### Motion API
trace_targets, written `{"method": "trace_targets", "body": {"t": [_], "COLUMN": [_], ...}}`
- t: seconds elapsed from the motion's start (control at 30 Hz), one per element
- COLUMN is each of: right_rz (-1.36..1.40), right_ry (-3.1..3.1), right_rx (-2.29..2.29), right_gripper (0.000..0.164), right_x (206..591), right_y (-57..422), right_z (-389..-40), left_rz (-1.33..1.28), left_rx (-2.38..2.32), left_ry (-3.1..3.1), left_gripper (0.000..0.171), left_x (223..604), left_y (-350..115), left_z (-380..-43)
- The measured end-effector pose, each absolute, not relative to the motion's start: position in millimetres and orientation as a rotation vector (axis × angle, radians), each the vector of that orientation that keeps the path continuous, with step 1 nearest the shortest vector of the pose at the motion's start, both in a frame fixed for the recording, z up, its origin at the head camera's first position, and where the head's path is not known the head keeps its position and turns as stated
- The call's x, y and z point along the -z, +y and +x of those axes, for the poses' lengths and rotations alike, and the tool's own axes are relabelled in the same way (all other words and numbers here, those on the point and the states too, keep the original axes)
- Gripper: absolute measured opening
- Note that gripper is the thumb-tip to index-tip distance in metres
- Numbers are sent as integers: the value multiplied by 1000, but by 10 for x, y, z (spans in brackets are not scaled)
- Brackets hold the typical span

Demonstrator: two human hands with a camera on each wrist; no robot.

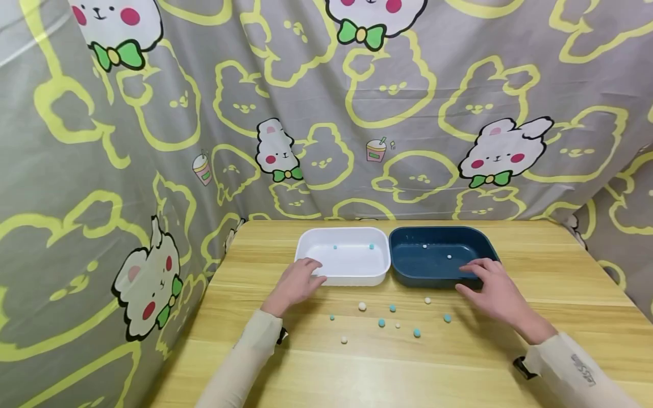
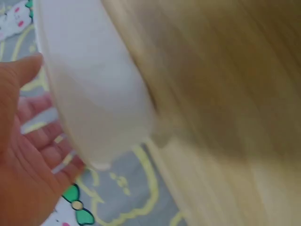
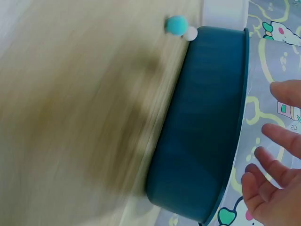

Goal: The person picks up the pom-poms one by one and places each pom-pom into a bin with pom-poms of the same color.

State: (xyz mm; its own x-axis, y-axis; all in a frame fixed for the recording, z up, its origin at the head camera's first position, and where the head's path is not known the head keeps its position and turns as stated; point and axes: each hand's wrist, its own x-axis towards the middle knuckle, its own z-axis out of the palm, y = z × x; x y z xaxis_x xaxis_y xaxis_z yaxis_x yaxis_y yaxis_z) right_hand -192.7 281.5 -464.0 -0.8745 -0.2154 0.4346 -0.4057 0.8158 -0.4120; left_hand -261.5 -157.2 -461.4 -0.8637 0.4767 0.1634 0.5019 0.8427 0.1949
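My left hand (image 1: 298,281) is over the front left corner of a white plastic tray (image 1: 352,280), fingers loosely bent and holding nothing. In the left wrist view its fingers lie beside the tray's rim; whether they touch it I cannot tell. Two small blue balls (image 1: 371,246) lie inside this tray. Above the front right part of a dark blue tray (image 1: 428,279) hovers my right hand (image 1: 497,292), its fingers spread apart and nothing between them. Two small white balls (image 1: 449,256) are in the dark tray.
Several loose balls, some blue (image 1: 416,332) and some white (image 1: 362,306), are scattered on the wooden table (image 1: 367,374) in front of the trays. The trays stand side by side near the back edge, before a patterned curtain (image 1: 326,102).
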Motion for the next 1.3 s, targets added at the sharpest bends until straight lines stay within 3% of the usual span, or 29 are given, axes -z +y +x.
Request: {"method": "trace_targets", "body": {"t": [0.4,1.0,1.3], "right_rz": [761,1071,1131], "right_ry": [-2612,-2897,-2911], "right_rx": [-838,-1317,-1224], "right_gripper": [22,23,19], "right_x": [4728,4926,4938], "right_y": [2876,2979,2862], "right_z": [-1906,-1909,-1959], "left_rz": [-955,-850,-865], "left_rx": [783,1012,1011], "left_ry": [-2855,-2866,-2869], "left_gripper": [14,10,12], "left_x": [4732,4815,4794], "left_y": [-1650,-1651,-1650], "left_z": [-2739,-2752,-2752]}}
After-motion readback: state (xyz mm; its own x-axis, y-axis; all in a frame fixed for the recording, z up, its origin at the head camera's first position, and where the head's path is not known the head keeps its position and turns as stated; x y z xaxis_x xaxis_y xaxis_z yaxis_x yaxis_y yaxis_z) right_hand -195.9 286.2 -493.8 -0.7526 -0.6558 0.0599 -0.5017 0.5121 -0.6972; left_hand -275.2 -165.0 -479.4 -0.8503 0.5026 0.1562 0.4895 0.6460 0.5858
